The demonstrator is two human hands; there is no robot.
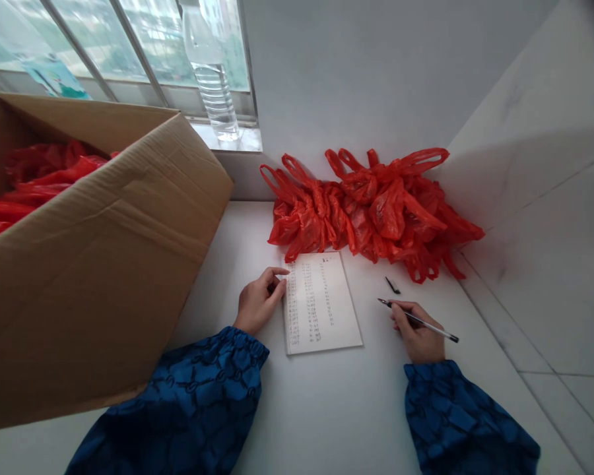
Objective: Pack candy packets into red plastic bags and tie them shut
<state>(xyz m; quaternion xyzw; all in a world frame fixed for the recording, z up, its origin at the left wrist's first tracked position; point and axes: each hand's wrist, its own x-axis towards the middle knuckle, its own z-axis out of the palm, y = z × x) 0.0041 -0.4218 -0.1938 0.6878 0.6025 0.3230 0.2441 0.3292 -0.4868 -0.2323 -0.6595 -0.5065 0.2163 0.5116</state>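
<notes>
A notebook [344,323] lies flat on the white table, its page bearing several columns of small handwritten marks. At its left edge is my left hand [260,300], fingers curled, with the index fingertip and thumb on the edge near the upper corner. To the right of the notebook, my right hand [418,330] grips a ballpoint pen [433,326] with a clear barrel. The pen is tilted, its tip pointing left and apart from the page. A black pen cap [392,285] lies just above the right hand.
Bunched red plastic bags [376,211] lie against the wall behind the notebook. On the left a large open cardboard box [113,264] holds more red bags [54,171]. A clear water bottle [212,92] stands on the windowsill. Marble-look tiles [549,264] border the table's right side.
</notes>
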